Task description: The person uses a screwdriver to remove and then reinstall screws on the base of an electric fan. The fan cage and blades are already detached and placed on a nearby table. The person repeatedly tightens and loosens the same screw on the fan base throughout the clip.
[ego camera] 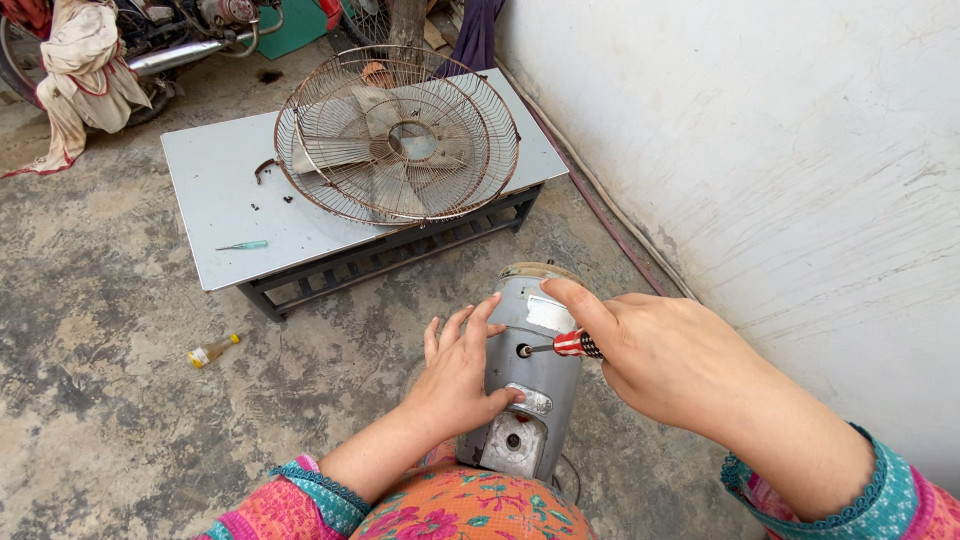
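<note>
A grey fan motor housing (530,375) rests against my lap, its round end pointing away from me. My left hand (458,375) grips the housing's left side, thumb across its front. My right hand (655,355) holds a screwdriver (565,346) with a red, white and black striped handle; its tip sits in a hole on the housing's upper face. My index finger stretches along the top of the housing.
A low grey metal table (225,215) stands ahead, carrying a rusty wire fan guard (396,135) with blades inside, a small teal screwdriver (243,245) and loose screws. A small yellow bottle (210,351) lies on the concrete floor. White wall at right; a motorcycle (170,35) at top left.
</note>
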